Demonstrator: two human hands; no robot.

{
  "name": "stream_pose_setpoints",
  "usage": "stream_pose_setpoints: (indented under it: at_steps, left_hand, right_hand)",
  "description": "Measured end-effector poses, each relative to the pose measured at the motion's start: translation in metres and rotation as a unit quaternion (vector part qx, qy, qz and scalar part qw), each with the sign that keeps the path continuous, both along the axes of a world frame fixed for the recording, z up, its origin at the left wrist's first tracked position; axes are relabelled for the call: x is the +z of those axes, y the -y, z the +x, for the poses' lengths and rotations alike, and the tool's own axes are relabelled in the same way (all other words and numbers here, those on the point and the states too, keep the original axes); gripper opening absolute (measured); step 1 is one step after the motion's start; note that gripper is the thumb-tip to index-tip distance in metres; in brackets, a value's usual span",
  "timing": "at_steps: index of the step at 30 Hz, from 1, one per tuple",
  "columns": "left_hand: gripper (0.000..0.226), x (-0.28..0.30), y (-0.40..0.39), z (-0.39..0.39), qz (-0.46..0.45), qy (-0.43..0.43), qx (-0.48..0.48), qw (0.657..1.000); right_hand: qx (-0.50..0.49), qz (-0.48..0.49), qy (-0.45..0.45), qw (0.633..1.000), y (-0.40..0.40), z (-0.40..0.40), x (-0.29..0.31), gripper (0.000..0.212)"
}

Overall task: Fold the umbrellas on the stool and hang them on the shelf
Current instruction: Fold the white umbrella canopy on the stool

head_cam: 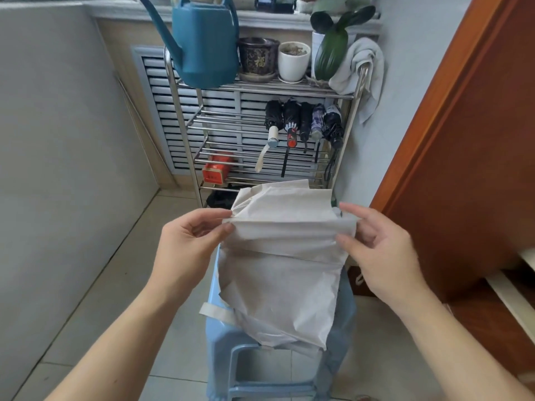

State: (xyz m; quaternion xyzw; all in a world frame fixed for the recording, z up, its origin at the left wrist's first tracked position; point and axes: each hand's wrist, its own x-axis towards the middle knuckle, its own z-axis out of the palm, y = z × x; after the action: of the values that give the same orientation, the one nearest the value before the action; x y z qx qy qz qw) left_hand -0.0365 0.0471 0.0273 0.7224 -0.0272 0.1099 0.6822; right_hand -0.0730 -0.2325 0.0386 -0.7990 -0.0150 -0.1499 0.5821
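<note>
You cannot see the shaft or handle of the beige umbrella [285,264]; its loose canopy covers them, along with most of the seat of the blue stool [223,340], whose feet run off the bottom edge. The canopy's upper fold also hides the lowest rail of the metal shelf [185,123]. On the shelf, the tops of the five hung umbrellas [304,120] sit in shadow under the top tier. The watering can [202,41] is cut by the top edge. Print on the red box [215,169] is too small to read.

A loose beige umbrella [282,264] drapes over the blue stool [223,328]; five folded umbrellas [304,123] hang on the shelf [260,91].
</note>
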Motion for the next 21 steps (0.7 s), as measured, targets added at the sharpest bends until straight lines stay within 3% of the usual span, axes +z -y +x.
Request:
stream_pose_setpoints:
  at_steps: [4,8,11,13,15,16,18,20,21]
  left_hand:
    - [0.019,-0.002,0.003,0.001,0.011,0.014,0.017,1.000]
    - [0.019,-0.002,0.004,0.003,0.017,0.021,0.021,0.999]
    - [0.017,0.003,0.000,0.005,0.049,0.030,0.094,0.994]
    - [0.014,0.007,-0.009,0.003,0.079,-0.001,0.099,0.992]
    - [0.017,0.007,-0.022,-0.005,0.149,-0.087,0.020,0.985]
    - [0.026,0.005,-0.028,-0.011,0.200,-0.138,-0.031,0.970]
    - [0.042,-0.004,-0.035,-0.028,0.298,-0.225,-0.109,0.921]
    - [0.044,-0.011,-0.035,-0.041,0.330,-0.272,-0.135,0.894]
    - [0.040,-0.015,-0.033,-0.045,0.313,-0.283,-0.135,0.897]
  right_hand:
    - [-0.025,0.050,0.069,0.996,0.000,0.003,0.004,0.044]
    - [-0.044,-0.002,0.072,0.996,0.000,0.013,-0.001,0.036]
    - [-0.074,-0.002,0.069,0.995,0.003,0.024,0.004,0.024]
    - [-0.088,-0.011,0.046,0.995,0.005,0.028,0.002,0.023]
    - [-0.140,-0.052,0.014,0.989,0.008,0.024,-0.004,0.007]
    - [-0.159,-0.072,-0.031,0.984,0.010,0.018,-0.005,0.013]
    - [-0.112,-0.085,-0.228,0.963,0.012,-0.002,-0.005,0.048]
    - [0.034,-0.085,-0.449,0.889,0.010,-0.025,-0.004,0.064]
    - [0.105,-0.092,-0.509,0.850,0.010,-0.034,-0.007,0.062]
